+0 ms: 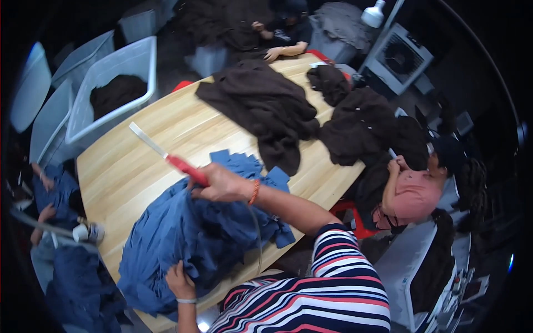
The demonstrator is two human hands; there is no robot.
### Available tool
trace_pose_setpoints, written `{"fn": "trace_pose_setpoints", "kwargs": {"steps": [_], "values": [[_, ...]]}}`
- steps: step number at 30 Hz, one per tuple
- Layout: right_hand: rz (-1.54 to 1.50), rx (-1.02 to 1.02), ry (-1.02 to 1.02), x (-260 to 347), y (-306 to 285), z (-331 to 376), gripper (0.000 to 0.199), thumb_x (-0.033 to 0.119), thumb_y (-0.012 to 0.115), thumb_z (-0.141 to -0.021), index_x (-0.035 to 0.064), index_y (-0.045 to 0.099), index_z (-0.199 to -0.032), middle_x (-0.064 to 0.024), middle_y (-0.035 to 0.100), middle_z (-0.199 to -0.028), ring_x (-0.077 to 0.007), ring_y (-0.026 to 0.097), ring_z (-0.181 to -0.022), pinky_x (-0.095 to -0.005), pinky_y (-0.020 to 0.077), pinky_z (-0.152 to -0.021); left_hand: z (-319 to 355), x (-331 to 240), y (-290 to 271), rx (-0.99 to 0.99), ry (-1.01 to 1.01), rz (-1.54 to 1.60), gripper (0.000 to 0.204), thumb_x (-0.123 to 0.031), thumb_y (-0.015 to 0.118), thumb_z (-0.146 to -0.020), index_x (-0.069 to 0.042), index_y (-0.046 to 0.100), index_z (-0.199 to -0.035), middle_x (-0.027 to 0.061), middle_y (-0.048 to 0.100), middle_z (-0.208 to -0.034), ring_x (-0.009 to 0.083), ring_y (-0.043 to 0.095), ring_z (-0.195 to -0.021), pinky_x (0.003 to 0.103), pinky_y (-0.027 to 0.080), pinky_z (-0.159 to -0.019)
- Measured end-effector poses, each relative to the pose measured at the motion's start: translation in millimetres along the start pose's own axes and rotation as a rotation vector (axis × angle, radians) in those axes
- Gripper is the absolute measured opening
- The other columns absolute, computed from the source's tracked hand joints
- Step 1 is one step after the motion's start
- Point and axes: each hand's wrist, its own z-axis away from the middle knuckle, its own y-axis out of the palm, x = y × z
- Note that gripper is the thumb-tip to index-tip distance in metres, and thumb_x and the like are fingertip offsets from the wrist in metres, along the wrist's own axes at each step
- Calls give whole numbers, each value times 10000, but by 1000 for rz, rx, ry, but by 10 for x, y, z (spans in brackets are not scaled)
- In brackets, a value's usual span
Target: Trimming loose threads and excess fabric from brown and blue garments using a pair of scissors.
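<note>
Head cam: red-handled tool in the right hand, blue cloth pile just below.

So the right fingers are wrapped round the handle, and the tool's long axis runs off up-left, flat blade pointing over the wooden table, away from the left hand. Cloth's on the table's near side, below and left of the right hand; can't tell if they touch. Left hand's nearer, resting on the pile's near part, fingers bent, but no idea if they're pinching fabric tbh.
</note>
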Motion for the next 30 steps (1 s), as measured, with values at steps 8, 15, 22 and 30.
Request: {"fn": "trace_pose_setpoints", "kwargs": {"steps": [8,15,22,30], "values": [[81,75,63,-8,32,112,144,77,688,-811,-14,662,-919,-68,636,-698,-119,569,-644,-288,467,-617,-829,781,-1506,-307,-75,-354,239,-17,525,-841,-38,633,-1053,156,637,-1018,344,598,-981,420,453,-852],[742,35,163,-754,707,355,266,235,666,-834,12,576,-949,-227,624,-878,-427,630,-775,-478,510,-679,-569,256,-443,125,-572,714,386,-81,649,-838,-31,575,-1213,72,625,-1064,161,609,-946,292,496,-817],[642,-58,183,-288,85,631,210,142,629,-877,46,504,-1015,-190,600,-846,-422,615,-784,-456,489,-672,-305,-97,140,144,-869,1176,392,-124,766,-804,50,580,-1102,11,638,-850,59,575,-769,204,477,-693],[582,270,100,-62,-68,1024,300,43,638,-814,43,503,-1082,-189,602,-857,-399,604,-829,-430,477,-722,-332,-125,308,300,-748,1147,204,-117,732,-836,10,622,-951,-52,585,-767,18,481,-681,195,393,-606]]}}
